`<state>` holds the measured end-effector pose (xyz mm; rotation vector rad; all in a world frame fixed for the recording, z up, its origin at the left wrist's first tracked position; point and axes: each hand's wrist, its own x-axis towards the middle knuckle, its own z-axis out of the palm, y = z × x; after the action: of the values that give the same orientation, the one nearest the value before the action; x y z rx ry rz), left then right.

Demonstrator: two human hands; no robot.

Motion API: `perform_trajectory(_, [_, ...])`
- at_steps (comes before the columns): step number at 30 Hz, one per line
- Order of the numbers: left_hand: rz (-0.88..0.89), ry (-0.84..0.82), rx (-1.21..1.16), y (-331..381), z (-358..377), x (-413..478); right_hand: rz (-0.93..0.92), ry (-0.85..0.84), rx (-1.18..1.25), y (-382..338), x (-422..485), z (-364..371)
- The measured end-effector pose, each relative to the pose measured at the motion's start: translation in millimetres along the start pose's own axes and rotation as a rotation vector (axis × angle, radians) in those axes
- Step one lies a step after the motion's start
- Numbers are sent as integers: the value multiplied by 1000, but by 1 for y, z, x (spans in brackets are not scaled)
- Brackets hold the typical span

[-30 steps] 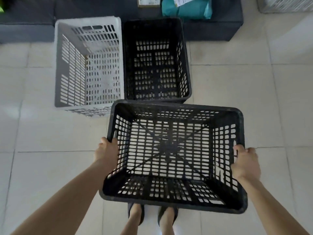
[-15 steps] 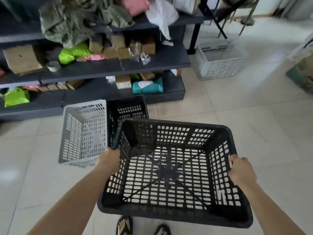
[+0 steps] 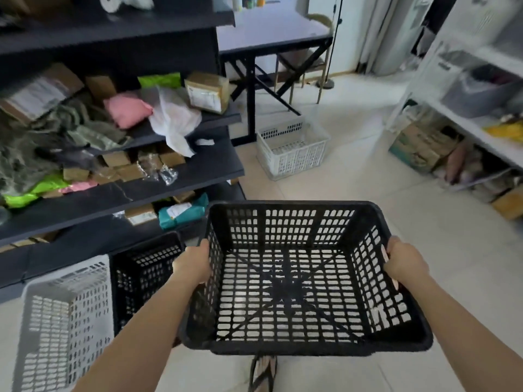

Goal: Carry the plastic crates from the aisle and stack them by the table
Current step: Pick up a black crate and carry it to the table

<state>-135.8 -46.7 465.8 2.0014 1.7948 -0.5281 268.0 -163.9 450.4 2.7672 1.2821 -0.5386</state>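
I hold an empty black slatted crate [image 3: 294, 284] level in front of me, off the floor. My left hand [image 3: 195, 264] grips its left rim and my right hand [image 3: 402, 264] grips its right rim. A grey crate [image 3: 65, 321] and another black crate [image 3: 144, 273] stand side by side on the floor at lower left. A white crate [image 3: 291, 151] sits on the floor ahead, beside the leg of a black-framed table [image 3: 271, 32].
Dark shelving [image 3: 175, 171] loaded with parcels and bags runs along the left. A white rack [image 3: 478, 128] with boxes lines the right. Pale tiled floor [image 3: 368, 182] runs between them toward the table. My sandalled foot [image 3: 263, 372] shows under the held crate.
My view has lifted and turned right, from the floor crates to the aisle and table. The held crate stays in both hands and has come away from the two floor crates.
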Motion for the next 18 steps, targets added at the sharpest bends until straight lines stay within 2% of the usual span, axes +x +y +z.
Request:
perform_trajectory(8, [62, 23, -12, 137, -88, 93, -1, 53, 32, 42, 155, -93])
perform_trajectory(18, [-48, 74, -113, 285, -156, 219, -157, 59, 44, 57, 380, -185])
